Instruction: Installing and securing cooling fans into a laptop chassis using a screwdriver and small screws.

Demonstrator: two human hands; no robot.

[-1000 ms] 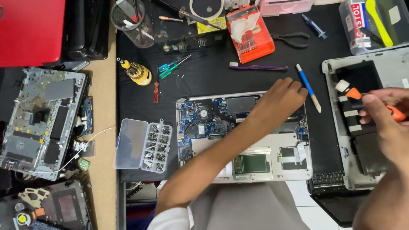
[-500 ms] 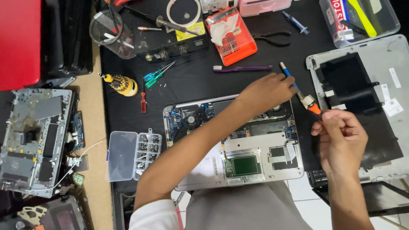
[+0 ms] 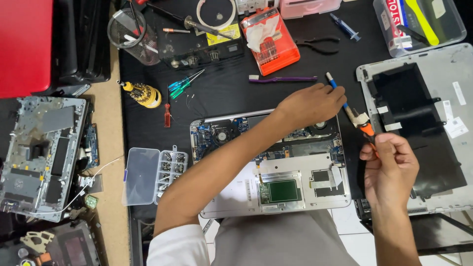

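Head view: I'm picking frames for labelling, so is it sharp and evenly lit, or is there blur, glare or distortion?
Head view: mostly sharp, the opened laptop and its boards read clearly; light is even with soft shadows; the black mat swallows detail; mild glare on the clear screw box; right hand and orange-handled tool slightly soft; left hand crisp; edges show slight wide-angle bending.

Black mat (image 3: 231, 93) under opened laptop (image 3: 268, 162), toothbrush (image 3: 283, 79)

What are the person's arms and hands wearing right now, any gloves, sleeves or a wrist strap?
Both hands are bare: no gloves or rings show on the left hand or the right hand. The left arm has a white short sleeve ending above the elbow. The right forearm is uncovered to the picture's edge. No watch or wrist strap is visible.
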